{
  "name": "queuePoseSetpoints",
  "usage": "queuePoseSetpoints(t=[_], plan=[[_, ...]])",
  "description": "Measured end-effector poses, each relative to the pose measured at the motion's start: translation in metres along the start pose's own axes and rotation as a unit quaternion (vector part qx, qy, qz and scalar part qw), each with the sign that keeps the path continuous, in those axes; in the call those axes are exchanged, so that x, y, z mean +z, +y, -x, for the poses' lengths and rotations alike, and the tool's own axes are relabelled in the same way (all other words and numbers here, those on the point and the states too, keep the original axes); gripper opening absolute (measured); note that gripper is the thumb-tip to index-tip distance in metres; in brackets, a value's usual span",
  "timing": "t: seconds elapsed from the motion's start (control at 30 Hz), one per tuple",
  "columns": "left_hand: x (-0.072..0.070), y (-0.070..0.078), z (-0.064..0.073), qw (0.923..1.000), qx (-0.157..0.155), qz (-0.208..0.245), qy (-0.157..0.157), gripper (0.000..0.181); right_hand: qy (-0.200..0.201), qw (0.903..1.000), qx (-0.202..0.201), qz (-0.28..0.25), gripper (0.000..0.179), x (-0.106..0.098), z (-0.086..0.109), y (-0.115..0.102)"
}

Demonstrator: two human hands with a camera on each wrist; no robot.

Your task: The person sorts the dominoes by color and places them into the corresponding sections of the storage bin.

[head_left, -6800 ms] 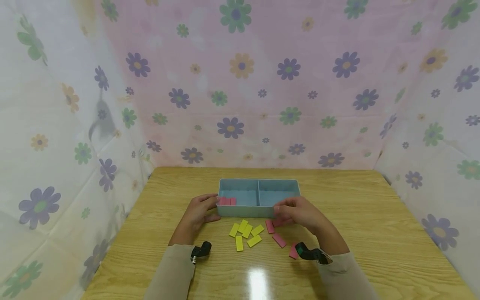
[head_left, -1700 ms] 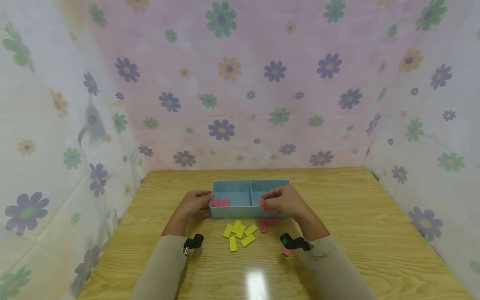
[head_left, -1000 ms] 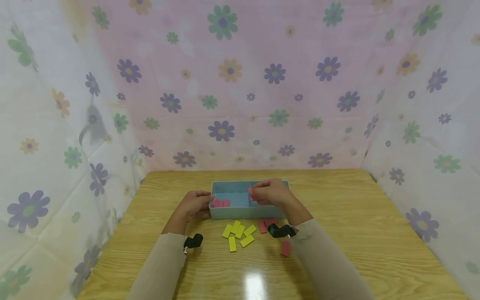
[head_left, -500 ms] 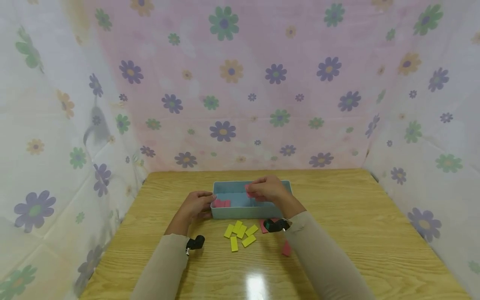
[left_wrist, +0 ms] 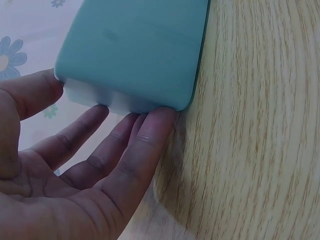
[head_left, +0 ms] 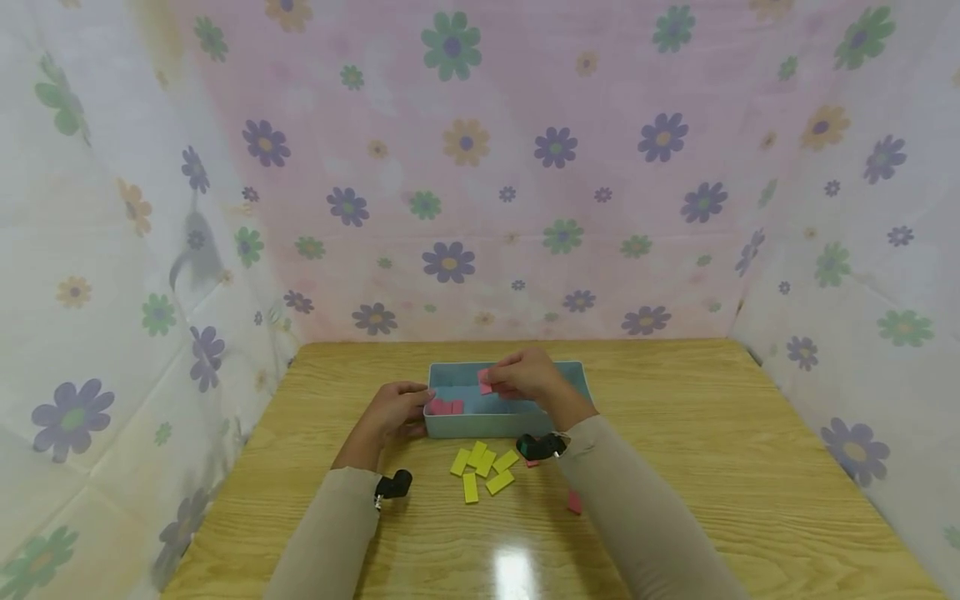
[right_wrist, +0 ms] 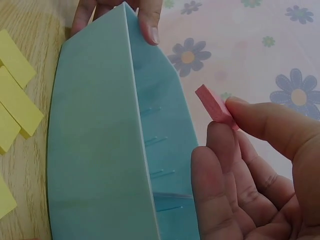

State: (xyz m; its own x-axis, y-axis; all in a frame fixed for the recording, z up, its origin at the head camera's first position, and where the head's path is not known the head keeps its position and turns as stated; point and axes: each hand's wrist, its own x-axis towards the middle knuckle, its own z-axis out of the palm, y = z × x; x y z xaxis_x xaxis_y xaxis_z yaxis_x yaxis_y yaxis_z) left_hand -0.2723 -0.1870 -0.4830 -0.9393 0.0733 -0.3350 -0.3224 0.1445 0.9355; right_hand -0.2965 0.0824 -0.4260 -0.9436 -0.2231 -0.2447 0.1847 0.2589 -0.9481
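Note:
In the head view, a light blue two-compartment box (head_left: 480,427) stands on the table. My right hand (head_left: 529,377) pinches a pink domino block (head_left: 484,382) between thumb and fingertips, above the box; the right wrist view shows the pinched block (right_wrist: 216,106) tilted and apart from the walls. My left hand (head_left: 393,410) holds the box's left end, thumb over the rim and fingertips against the outer wall (left_wrist: 120,95). Several pink domino blocks (head_left: 446,407) lie side by side in the left compartment's near corner. My right hand hides most of the divider.
Several yellow domino blocks (head_left: 470,488) lie loose on the wooden table (head_left: 315,500) in front of the box. More pink blocks (head_left: 574,502) lie near my right forearm, which partly hides them. Flowered cloth (head_left: 510,192) surrounds the table.
My right hand has picked up a pink domino block from the table and carried it up and leftward, over the divider to the left compartment. My left hand stays at the box's end.

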Motion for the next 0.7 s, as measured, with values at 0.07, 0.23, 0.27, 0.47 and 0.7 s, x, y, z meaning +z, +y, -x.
queuePoseSetpoints(t=[0.07,0.23,0.27,0.47,0.7], plan=[[0.0,0.0,-0.001,1.0,0.0,-0.001,0.001,0.052,0.004,1.0,0.002,-0.001,0.023,0.001,-0.001,-0.001],[-0.001,0.001,0.0,1.0,-0.004,0.001,0.004,0.049,0.01,0.9999,0.009,0.002,0.022,0.005,-0.006,-0.003],[0.0,0.001,0.0,1.0,-0.004,0.002,0.004,0.048,0.012,0.9999,0.01,0.003,0.021,0.006,-0.007,-0.002],[0.002,-0.001,0.0,1.0,-0.004,-0.004,0.005,0.049,0.013,0.9998,0.009,0.011,0.017,0.012,-0.01,0.002],[0.002,0.0,0.001,1.0,-0.006,0.0,0.008,0.049,0.026,0.999,0.007,0.035,0.013,0.018,-0.012,0.003]])
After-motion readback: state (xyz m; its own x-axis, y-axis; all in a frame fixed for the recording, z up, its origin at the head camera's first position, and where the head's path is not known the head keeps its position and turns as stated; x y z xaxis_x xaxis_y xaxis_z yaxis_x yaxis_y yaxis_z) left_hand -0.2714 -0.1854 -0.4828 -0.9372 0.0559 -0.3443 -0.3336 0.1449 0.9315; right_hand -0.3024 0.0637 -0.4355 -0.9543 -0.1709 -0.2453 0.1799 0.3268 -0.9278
